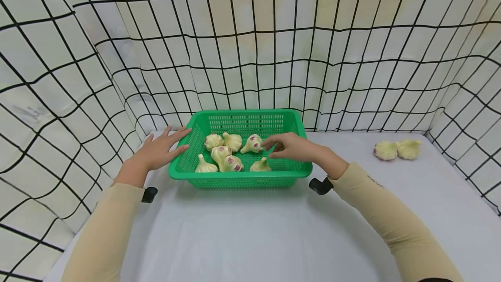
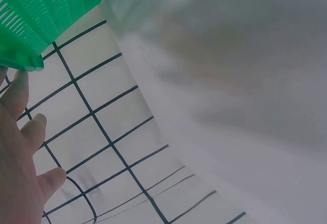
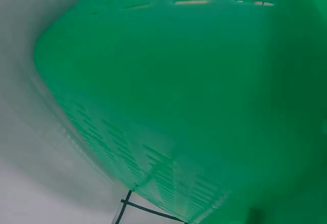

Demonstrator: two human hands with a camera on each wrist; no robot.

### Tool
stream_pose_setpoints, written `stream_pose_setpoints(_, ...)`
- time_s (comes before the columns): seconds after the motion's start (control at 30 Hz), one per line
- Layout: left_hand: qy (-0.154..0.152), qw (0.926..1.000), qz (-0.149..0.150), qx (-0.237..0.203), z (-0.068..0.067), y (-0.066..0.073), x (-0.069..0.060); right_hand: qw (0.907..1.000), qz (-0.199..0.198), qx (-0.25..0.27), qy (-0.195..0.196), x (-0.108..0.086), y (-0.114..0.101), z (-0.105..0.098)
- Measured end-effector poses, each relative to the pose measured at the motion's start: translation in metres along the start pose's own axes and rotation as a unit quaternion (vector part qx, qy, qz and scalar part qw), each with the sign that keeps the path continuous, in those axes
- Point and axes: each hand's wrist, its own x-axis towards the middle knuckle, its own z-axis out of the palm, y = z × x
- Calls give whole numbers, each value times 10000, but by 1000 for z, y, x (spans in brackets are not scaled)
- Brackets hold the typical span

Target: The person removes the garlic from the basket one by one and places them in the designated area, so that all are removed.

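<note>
A green plastic basket (image 1: 242,181) with slotted walls holds several garlic bulbs (image 1: 232,142), whitish with purple streaks. My left hand (image 1: 158,149) lies spread on the basket's left rim, its fingers straight. In the left wrist view, fingers (image 2: 18,94) of that hand touch the basket's edge (image 2: 20,63). Over the right part of the basket hangs my right hand (image 1: 291,147), fingers slightly bent, fingertips right beside a purple-streaked garlic bulb (image 1: 253,143). Another garlic bulb (image 1: 260,165) sits below this hand. The right wrist view shows mostly the basket's wall (image 3: 153,81); the fingers are hidden there.
Two garlic bulbs (image 1: 385,150) lie side by side on the white table (image 1: 250,234), off to the right. Black netting (image 1: 274,62) over white sheeting rises behind the basket and along both sides.
</note>
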Motion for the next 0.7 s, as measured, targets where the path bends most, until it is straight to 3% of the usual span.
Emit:
stream_pose_setpoints(0.27, -8, 10000, -7, -10, 0, 0, 0, 9974, 248, -350, -583, 10, 4, 5)
stream_pose_setpoints(0.7, 17, 10000, 17, 5, 0, 0, 0, 9933, 466, -650, -830, 23, 6, 15)
